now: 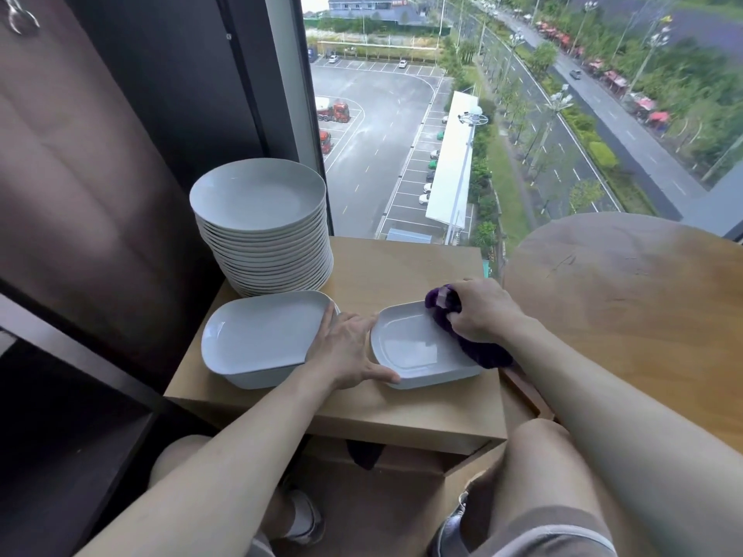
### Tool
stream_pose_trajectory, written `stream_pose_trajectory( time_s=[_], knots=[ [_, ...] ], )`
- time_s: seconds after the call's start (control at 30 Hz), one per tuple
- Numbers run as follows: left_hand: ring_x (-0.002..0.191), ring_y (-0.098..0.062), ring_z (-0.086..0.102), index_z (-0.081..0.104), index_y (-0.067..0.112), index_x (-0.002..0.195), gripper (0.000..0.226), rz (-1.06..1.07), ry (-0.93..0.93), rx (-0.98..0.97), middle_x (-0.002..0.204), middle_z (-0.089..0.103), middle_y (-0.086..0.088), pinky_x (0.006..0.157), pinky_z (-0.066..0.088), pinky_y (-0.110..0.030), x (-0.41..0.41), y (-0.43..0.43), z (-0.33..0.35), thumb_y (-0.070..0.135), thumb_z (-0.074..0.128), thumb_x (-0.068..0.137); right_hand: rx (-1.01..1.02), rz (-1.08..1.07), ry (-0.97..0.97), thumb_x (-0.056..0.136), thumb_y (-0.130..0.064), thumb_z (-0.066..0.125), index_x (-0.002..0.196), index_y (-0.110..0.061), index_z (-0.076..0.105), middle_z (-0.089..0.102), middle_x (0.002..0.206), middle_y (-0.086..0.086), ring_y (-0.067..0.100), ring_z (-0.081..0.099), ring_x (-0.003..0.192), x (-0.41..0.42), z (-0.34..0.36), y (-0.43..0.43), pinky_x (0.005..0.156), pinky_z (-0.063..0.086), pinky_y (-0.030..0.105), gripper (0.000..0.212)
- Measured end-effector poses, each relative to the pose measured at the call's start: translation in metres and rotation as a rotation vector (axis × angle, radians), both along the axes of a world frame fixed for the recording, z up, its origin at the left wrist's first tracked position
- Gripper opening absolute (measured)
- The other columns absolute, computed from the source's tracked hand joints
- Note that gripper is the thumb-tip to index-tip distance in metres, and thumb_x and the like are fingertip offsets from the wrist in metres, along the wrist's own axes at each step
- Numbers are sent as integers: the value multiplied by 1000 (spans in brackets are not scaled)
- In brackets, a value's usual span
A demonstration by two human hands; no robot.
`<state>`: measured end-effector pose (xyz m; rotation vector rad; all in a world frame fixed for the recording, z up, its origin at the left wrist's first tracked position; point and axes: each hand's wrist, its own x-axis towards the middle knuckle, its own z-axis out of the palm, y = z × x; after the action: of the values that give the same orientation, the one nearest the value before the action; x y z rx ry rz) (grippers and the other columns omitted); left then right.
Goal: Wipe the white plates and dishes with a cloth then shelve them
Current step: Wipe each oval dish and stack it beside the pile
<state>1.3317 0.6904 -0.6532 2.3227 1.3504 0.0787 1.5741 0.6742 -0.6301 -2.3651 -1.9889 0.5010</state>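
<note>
The white dish (414, 349) being wiped sits at the near right of a low wooden stand (402, 267), its hollow facing up. A purple cloth (484, 355) lies bunched across the dish's right end, hanging a little over the rim there. The right hand (482, 311) has its fingers curled down around the cloth, pressing it onto the dish. The left hand (345, 347) lies flat at the dish's left end with its fingers straight and spread. Its thumb runs along the near left corner of the rim, and the other fingers point away into the gap beside it.

Just to the left, touching those fingers, is a second white dish (257, 335) of the same rounded oblong shape (it seems to rest on another one, whose wall shows under it). Behind that, at the far left corner of the stand, rises a tall stack of round white plates (261, 219). A round wooden table (623, 299) stands to the right of the stand. Beyond both, a window (402, 114) looks down on a car park and a road.
</note>
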Motion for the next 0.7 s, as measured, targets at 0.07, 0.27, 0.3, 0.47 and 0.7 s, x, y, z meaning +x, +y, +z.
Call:
stream_pose_trajectory(
  time_s=[0.07,0.27,0.3,0.47,0.7],
  knots=[
    [152,-15,20,34,29,160,113,-2,-4,-3,152,49,-1,125,-15,-37,0,0,0,68,84,67,36,-5,-13,90,-32,56,109,-20,56,58,116,6,34,50,115,-12,-10,4,91,40,38,23],
    [146,-14,34,50,28,146,102,-28,-1,15,136,60,5,128,-10,-40,-3,5,-11,77,80,62,119,164,53,93,-36,56,113,-15,54,55,123,7,33,46,117,-69,-22,-3,97,42,43,29],
    [143,-14,37,55,28,140,95,-34,-10,18,130,62,7,128,-9,-40,-3,5,-12,78,79,62,111,204,57,93,-36,55,109,-16,54,55,122,6,32,46,116,-79,-23,-5,94,41,43,26],
    [142,-11,37,58,29,134,96,-19,-11,-24,125,63,11,128,-9,-39,-4,7,-14,81,77,56,58,282,138,91,-32,56,98,-23,45,58,120,0,28,42,122,-86,-13,-19,98,44,40,16],
    [150,-13,29,42,25,157,118,13,-5,-7,150,54,2,127,-12,-38,-2,3,-8,77,83,58,-57,359,51,89,-31,63,107,-21,60,50,101,-5,24,42,104,-67,-4,-30,84,43,38,21]
  ],
)
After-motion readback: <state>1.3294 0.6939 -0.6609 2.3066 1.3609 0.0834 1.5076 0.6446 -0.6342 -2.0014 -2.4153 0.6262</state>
